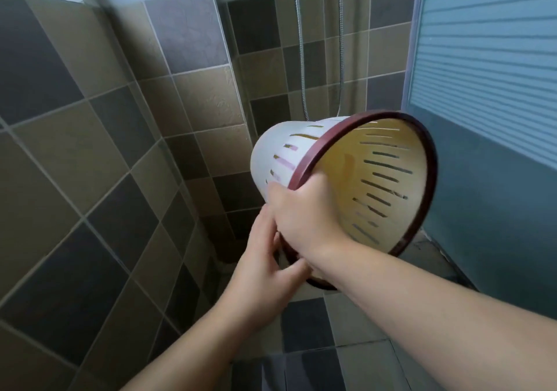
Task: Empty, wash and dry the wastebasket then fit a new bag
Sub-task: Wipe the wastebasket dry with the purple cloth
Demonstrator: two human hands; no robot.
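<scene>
Fingers of the right hand curl over the dark red rim of the wastebasket at about seven o'clock on its mouth, thumb side inside, clamping the edge. Left hand reaches up from below at the same spot, its fingers bent around the lower rim beside the right wrist, gripping too. Held in mid-air and tipped on its side, the basket turns its mouth toward four o'clock, showing a yellowish slotted inside and a white slotted outer wall. Behind it at twelve o'clock hangs a metal shower hose against the tiled wall. At two o'clock stands a frosted striped glass panel. Grey floor tiles lie at six o'clock.
</scene>
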